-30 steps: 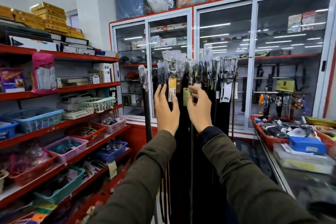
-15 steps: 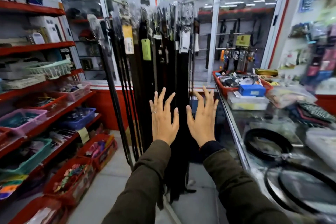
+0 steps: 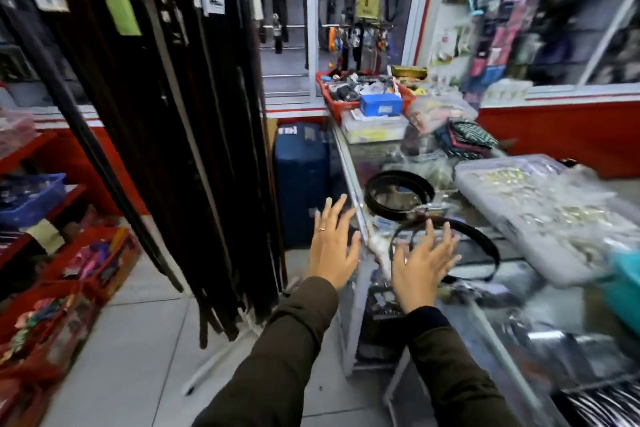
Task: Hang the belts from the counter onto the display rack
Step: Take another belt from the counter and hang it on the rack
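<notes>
Black coiled belts (image 3: 398, 196) lie on the glass counter (image 3: 485, 322); left hand (image 3: 332, 250) and right hand (image 3: 420, 267) spread wide, empty.

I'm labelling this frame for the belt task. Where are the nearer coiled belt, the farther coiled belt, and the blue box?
nearer coiled belt (image 3: 485, 246): head view, right arc of loop.
farther coiled belt (image 3: 388, 210): head view, front band.
blue box (image 3: 380, 104): head view, front face.
</notes>
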The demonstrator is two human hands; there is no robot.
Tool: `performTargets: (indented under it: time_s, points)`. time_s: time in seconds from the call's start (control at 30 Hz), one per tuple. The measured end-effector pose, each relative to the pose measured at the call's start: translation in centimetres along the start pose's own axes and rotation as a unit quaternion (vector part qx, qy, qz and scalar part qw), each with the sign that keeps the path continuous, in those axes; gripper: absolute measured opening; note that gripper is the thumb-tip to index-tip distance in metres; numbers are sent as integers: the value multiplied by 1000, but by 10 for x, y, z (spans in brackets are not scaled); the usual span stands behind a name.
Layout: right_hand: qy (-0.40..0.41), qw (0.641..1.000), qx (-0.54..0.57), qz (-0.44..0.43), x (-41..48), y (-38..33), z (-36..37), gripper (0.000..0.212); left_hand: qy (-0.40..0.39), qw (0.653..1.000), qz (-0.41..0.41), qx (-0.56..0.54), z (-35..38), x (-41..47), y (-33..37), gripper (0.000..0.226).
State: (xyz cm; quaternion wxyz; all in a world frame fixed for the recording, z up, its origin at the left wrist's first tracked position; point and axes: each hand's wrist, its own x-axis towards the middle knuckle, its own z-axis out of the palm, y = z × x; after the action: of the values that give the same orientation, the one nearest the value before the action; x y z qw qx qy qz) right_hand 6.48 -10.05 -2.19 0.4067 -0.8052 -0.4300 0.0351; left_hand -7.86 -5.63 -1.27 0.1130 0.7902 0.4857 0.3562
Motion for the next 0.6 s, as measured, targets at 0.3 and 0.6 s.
performTargets:
  time_s: [0.3,0.6]
  points:
    - [35,961,127,242,7,85,-47,83,-364,923,126,14,87,12,88,58]
    - [29,877,380,292,18,122,-62,47,-331,940,79,1,97,9,113,35]
